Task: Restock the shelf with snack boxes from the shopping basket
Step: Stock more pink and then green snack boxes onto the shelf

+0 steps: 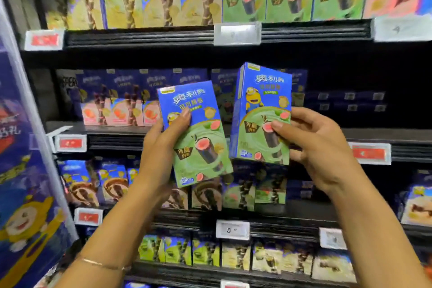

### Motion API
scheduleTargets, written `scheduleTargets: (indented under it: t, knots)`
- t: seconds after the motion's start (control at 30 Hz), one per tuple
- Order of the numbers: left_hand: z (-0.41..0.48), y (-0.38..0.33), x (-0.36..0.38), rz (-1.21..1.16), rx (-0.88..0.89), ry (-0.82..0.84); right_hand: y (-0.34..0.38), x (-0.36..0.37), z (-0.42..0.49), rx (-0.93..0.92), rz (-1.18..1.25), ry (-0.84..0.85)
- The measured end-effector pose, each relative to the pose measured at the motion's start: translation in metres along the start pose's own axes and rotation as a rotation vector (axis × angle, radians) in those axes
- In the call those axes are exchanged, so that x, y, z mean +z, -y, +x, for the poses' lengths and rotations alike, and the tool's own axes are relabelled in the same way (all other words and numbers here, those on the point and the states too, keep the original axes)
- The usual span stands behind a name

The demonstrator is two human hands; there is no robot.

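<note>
- Left hand (163,145): closed around the left snack box (195,134), thumb across the printed front and the other digits hidden behind. The box tilts slightly, top leaning left, and is held in the air in front of the shelving, touching no shelf.
- Right hand (311,145): pinches the right snack box (261,114) at its right edge, thumb on the front face, fingers behind. This box stands nearly upright, a little higher than its neighbour, and is likewise unplaced.
- Middle shelf (364,134): a dark gap appears behind and to the right of the held boxes, beside a partly hidden row of similar packs; judged the likely destination.
- Advice: place one box at a time, base first and face forward, squaring it against the matching packs; level the tilted box before sliding it in.
- Shopping basket: not in view.
</note>
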State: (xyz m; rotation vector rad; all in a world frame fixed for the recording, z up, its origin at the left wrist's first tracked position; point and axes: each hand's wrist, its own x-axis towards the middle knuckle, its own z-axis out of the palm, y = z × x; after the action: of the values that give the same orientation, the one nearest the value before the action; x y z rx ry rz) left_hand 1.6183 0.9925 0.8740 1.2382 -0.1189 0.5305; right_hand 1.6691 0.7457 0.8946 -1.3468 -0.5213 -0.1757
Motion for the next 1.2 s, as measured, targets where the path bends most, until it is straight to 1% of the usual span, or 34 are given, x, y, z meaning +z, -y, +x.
scheduleTargets:
  t: [0.07,0.17,0.33,0.4,0.47,0.53,0.83,0.97,1.2]
  knots:
    - [0.013,-0.006,-0.002,-0.039,0.02,0.028,0.002,-0.002,0.008,-0.021,-0.029,-0.06]
    - [0.031,-0.012,-0.003,-0.065,0.05,0.076,-0.001,-0.004,0.025,-0.06,-0.162,-0.171]
    - [0.052,-0.016,0.0,-0.085,0.003,0.133,-0.003,-0.005,0.066,-0.156,-0.336,-0.317]
    - [0.059,-0.018,0.002,-0.094,0.009,0.137,-0.008,-0.005,0.083,-0.159,-0.463,-0.372]
    - [0.063,-0.017,0.004,-0.099,0.019,0.135,-0.016,-0.005,0.096,-0.119,-0.566,-0.418]
    - [0.067,-0.016,0.004,-0.101,0.029,0.129,-0.026,-0.003,0.106,-0.078,-0.647,-0.43]
    - [0.078,-0.01,0.006,-0.077,0.069,0.085,-0.043,0.002,0.135,-0.056,-0.95,-0.423]
    - [0.077,-0.009,0.007,-0.066,0.074,0.078,-0.046,0.004,0.141,-0.048,-1.027,-0.413]
    - [0.071,-0.01,0.014,-0.052,0.07,0.087,-0.048,0.006,0.148,-0.005,-1.074,-0.406]
